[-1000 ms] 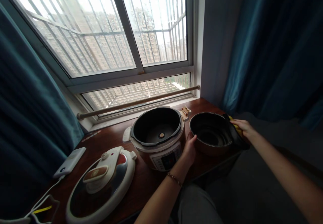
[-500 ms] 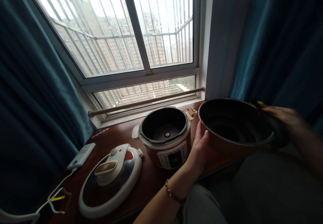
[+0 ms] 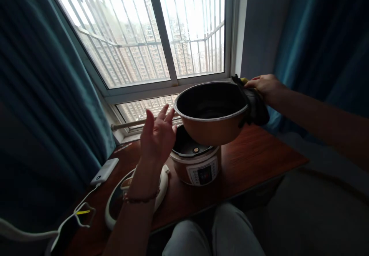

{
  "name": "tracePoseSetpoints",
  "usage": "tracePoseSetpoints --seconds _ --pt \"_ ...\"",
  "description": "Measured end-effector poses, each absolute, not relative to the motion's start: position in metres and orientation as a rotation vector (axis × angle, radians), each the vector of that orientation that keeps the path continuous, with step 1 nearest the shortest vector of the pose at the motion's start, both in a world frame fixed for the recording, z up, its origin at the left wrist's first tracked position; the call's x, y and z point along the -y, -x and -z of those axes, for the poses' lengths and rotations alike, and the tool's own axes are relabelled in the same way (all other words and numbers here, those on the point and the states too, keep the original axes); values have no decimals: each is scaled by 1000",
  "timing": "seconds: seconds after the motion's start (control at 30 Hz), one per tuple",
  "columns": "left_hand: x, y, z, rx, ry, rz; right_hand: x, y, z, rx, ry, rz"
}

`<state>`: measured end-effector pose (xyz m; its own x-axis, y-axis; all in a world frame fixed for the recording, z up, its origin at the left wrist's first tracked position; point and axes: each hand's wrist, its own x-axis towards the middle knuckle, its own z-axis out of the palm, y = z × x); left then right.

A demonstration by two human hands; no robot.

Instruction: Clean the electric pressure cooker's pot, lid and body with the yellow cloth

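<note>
My right hand [image 3: 263, 87] grips the right rim of the dark inner pot [image 3: 211, 112] through a dark cloth with a yellow patch [image 3: 255, 106], holding the pot in the air. The pot hangs just above the open cooker base [image 3: 197, 163] on the wooden table. My left hand [image 3: 157, 135] is raised to the left of the pot, fingers spread, close to its rim but not gripping it. A thin bracelet sits on that wrist.
The cooker lid [image 3: 115, 204] lies flat on the table [image 3: 253, 160] behind my left forearm. A white power bank [image 3: 105, 170] with a cable lies at the left. A wooden rod [image 3: 127, 124] runs along the window. Teal curtains hang on both sides.
The pot has risen from the table's right side and swung left over the cooker base. My left hand has come off the pot's side and opened.
</note>
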<state>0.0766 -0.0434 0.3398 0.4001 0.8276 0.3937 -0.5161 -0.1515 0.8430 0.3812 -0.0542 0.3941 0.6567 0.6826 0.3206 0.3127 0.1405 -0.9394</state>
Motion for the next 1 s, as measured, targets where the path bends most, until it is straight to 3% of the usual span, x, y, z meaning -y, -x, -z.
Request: tracePoseSetpoints --seconds 0.33,1.0 --pt "-5 -13 -320 -463 -1196 -1298 -22 -320 -356 866 1499 -456" --pt "-32 -15 -255 -632 -1107 -1171 -59 -333 -275 895 1631 -468"
